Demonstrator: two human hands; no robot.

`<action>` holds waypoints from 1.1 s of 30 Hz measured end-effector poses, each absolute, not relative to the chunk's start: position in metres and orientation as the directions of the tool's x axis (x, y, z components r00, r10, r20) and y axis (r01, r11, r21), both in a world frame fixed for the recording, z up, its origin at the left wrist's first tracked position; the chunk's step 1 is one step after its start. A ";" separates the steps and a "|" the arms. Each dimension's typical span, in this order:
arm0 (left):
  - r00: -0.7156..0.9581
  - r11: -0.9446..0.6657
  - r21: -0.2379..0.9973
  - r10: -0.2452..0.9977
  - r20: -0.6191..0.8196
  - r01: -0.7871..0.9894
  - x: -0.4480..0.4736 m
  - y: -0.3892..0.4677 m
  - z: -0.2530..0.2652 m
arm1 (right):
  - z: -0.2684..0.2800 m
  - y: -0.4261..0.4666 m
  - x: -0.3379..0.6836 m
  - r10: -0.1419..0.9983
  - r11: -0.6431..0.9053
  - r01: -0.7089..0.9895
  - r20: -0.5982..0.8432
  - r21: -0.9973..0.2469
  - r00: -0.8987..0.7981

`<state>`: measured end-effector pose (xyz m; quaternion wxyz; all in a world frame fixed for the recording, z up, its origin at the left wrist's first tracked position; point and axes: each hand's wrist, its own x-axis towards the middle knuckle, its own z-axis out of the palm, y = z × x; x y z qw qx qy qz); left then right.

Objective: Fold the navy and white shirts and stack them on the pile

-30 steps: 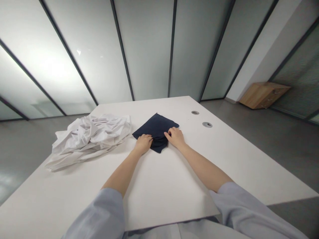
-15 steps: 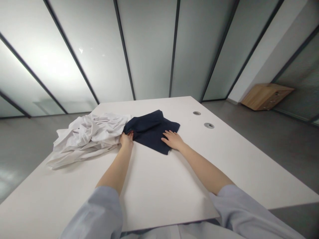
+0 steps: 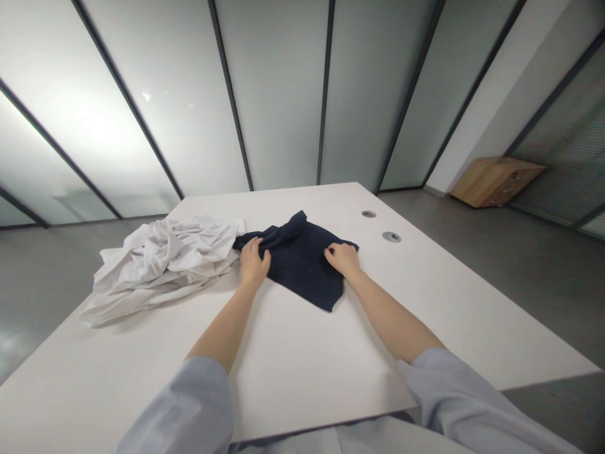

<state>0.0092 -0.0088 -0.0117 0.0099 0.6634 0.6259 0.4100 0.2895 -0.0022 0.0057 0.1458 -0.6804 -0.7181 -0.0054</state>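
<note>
A navy blue cloth garment (image 3: 307, 268) lies partly bunched on the white table (image 3: 302, 366); its exact kind I cannot tell. My left hand (image 3: 254, 261) rests over the garment's left part, fingers and thumb apart. On the right side, my right hand (image 3: 343, 258) has its fingers curled together against the navy cloth; the fabric in that pinch is mostly hidden by the fingers. Beside my left hand, a crumpled heap of white cloth (image 3: 165, 258) touches or nearly touches the navy garment's left end.
Two round cable grommets, a farther one (image 3: 368, 214) and a nearer one (image 3: 391, 237), are set in the table on the right. Frosted glass panels (image 3: 278, 94) stand behind the table. A wooden cabinet (image 3: 496, 181) is on the floor at far right.
The navy garment's right and front corners have shifted right and toward me, spreading wider. My left hand has moved onto its top, and my right hand has curled its fingers and moved slightly right.
</note>
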 end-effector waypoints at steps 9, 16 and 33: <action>0.173 -0.218 0.245 0.966 0.193 0.945 0.022 -0.014 -0.022 | -0.008 0.010 0.304 0.960 -0.173 0.953 0.173 -0.249 0.219; 0.187 -0.231 0.239 0.963 0.193 0.943 0.022 -0.014 -0.019 | -0.002 0.007 0.313 0.925 -0.210 0.937 0.253 -0.278 0.282; 0.177 -0.203 0.178 0.972 0.153 0.963 0.025 -0.019 -0.013 | -0.003 0.009 0.303 0.839 0.179 0.884 0.536 -0.432 0.092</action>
